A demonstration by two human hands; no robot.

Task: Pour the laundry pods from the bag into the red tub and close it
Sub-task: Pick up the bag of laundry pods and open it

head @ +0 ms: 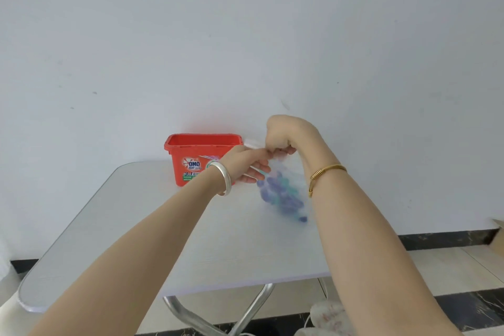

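- Two bare forearms reach out over the pale table (114,226); a silver bangle (224,179) circles the left wrist, a gold one (324,176) the right.
- The clear bag (283,188) of blue and teal laundry pods (281,195) hangs blurred, between the hands and above the tabletop.
- The left hand (249,165) pinches the bag's top edge, fingers closed.
- The right hand (286,135), curled into a fist, grips the same edge from above.
- Behind, the red tub (203,158) stands open against the wall (245,35).

Red tub (203,157) with green label band, blue and teal pods (282,194), pale grey table (136,226)
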